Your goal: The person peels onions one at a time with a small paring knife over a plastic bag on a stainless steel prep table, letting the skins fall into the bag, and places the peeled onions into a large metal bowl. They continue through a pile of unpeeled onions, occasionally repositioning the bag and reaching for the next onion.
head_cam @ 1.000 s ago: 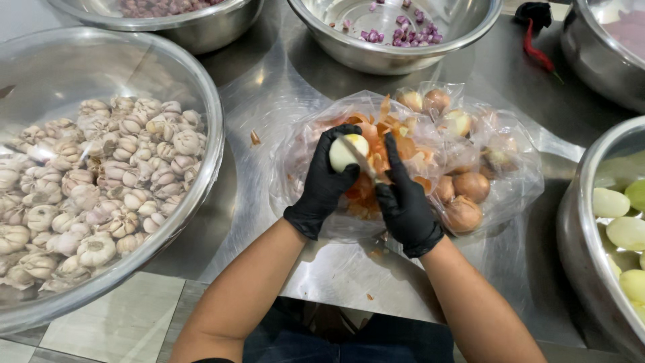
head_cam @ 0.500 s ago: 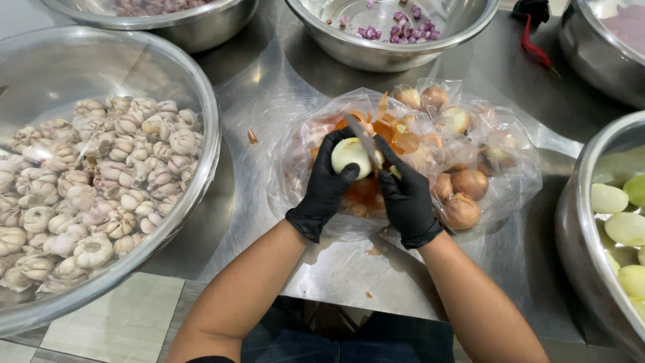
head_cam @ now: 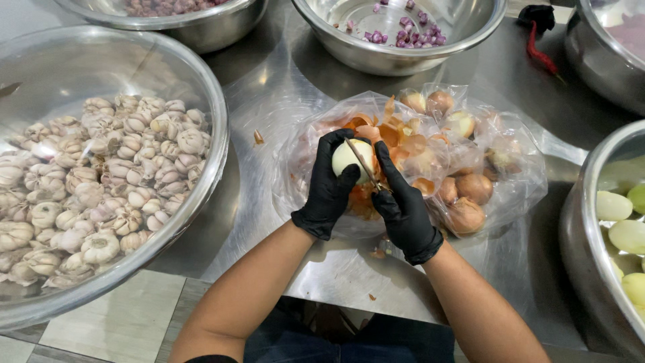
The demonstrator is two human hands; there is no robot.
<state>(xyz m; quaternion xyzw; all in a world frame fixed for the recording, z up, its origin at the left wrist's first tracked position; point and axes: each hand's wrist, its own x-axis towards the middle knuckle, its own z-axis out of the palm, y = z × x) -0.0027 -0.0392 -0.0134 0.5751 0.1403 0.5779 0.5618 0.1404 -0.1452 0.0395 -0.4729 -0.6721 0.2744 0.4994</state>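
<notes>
Both my hands wear black gloves. My left hand point(head_cam: 328, 189) grips a pale, mostly peeled onion point(head_cam: 347, 158) over a clear plastic bag point(head_cam: 517, 176). My right hand point(head_cam: 402, 202) holds a small knife point(head_cam: 363, 163) whose blade lies against the onion's right side. The bag lies open on the steel table and holds orange onion skins point(head_cam: 396, 140) and several unpeeled brown onions point(head_cam: 465, 195).
A large steel bowl point(head_cam: 201, 81) of garlic bulbs sits at left. At right, a steel bowl point(head_cam: 579, 222) holds peeled onions. At the back stand a bowl point(head_cam: 396, 62) with purple onion bits and another bowl point(head_cam: 201, 30). A red-and-black tool point(head_cam: 539, 33) lies back right.
The onion has turned a little in my left hand, and the knife blade has moved up across its right side. My hands stay over the bag.
</notes>
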